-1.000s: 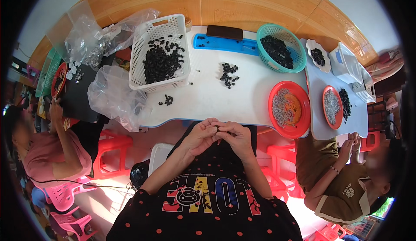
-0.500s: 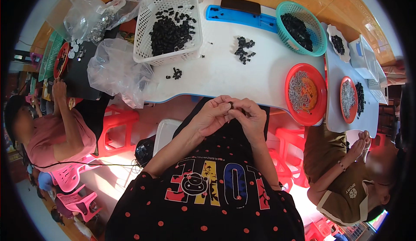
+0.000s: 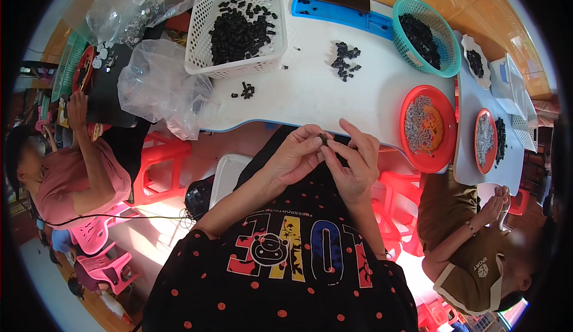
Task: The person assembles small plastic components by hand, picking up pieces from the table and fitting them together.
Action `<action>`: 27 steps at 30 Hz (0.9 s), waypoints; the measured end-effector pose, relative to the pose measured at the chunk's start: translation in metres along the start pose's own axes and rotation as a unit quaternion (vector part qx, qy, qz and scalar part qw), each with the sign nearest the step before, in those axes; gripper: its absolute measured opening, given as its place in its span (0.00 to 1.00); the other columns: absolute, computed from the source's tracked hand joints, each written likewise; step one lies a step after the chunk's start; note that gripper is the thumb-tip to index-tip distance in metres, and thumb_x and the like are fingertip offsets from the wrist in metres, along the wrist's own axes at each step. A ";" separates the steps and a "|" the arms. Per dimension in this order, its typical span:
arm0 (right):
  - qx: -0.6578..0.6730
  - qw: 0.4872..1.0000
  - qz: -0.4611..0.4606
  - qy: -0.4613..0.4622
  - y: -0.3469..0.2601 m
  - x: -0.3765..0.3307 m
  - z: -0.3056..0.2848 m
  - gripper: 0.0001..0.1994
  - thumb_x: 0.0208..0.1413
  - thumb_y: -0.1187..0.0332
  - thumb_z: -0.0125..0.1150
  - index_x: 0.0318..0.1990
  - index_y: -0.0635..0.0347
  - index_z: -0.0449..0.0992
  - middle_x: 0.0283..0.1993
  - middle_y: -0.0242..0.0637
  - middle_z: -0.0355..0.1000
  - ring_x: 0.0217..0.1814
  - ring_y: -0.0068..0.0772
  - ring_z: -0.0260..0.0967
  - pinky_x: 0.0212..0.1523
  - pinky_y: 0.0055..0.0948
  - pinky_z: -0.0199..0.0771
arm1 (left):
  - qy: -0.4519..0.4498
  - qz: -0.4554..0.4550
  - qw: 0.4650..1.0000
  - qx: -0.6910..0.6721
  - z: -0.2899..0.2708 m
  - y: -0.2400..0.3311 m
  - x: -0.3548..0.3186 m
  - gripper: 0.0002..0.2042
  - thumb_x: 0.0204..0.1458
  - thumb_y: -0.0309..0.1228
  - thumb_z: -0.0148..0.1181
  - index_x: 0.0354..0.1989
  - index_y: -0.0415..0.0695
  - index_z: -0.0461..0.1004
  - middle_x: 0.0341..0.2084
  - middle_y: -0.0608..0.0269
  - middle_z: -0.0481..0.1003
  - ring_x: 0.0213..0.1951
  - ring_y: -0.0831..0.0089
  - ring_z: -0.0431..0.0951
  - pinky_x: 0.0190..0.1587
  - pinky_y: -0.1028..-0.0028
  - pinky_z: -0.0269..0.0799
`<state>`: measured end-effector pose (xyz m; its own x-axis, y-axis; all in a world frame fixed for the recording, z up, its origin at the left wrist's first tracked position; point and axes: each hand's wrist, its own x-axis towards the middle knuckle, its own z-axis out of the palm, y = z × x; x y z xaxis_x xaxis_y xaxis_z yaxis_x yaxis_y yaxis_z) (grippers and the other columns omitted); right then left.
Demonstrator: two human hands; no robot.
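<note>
Daylight fills the room, harshest on the near floor [image 3: 158,245], where patches to the left and right burn almost white. The table [image 3: 304,102] is lit softly, with a faint shadow just left of the red basin [image 3: 450,138]. Pale glare streaks the tiled wall [image 3: 471,12] at far right, and the clear plastic bag [image 3: 156,84] glints. The left hand [image 3: 296,156] and right hand [image 3: 357,168] look fairly crisp; the small dark piece [image 3: 323,138] between them shows little detail. Straight edges bow, black swallows the rim, and both sides turn soft. Faces are smeared by blur.
</note>
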<state>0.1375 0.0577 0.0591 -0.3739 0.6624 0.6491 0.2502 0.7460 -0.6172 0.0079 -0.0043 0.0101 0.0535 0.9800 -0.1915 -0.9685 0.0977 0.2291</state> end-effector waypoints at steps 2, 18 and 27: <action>0.008 1.000 0.025 -0.014 -0.001 -0.003 -0.001 0.12 0.35 0.78 0.73 0.31 0.57 0.81 0.44 0.34 0.75 0.33 0.27 0.64 0.37 0.25 0.63 | -0.002 -0.002 1.000 -0.011 0.000 -0.001 0.000 0.04 0.55 0.23 0.59 0.38 0.44 0.76 0.37 0.62 0.77 0.42 0.74 0.77 0.50 0.74 0.73; 0.238 0.944 0.228 -0.025 -0.005 -0.012 0.002 0.13 0.42 0.80 0.70 0.38 0.63 0.78 0.39 0.36 0.71 0.38 0.24 0.67 0.37 0.20 0.69 | -0.006 -0.001 1.000 -0.012 -0.001 -0.004 -0.003 0.05 0.55 0.23 0.59 0.39 0.44 0.77 0.35 0.63 0.78 0.40 0.75 0.78 0.47 0.73 0.75; 0.139 0.984 0.114 -0.003 -0.001 -0.012 0.005 0.12 0.40 0.81 0.71 0.35 0.63 0.78 0.36 0.37 0.72 0.33 0.30 0.69 0.32 0.25 0.70 | -0.013 0.023 1.000 -0.001 -0.003 -0.004 0.000 0.05 0.54 0.22 0.59 0.39 0.43 0.75 0.37 0.61 0.77 0.41 0.74 0.77 0.48 0.72 0.74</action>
<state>0.1377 0.0490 0.0495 -0.3410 0.8095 0.4778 0.0739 0.5298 -0.8449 0.0115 -0.0055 0.0068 0.0145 0.9876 -0.1564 -0.9708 0.0514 0.2344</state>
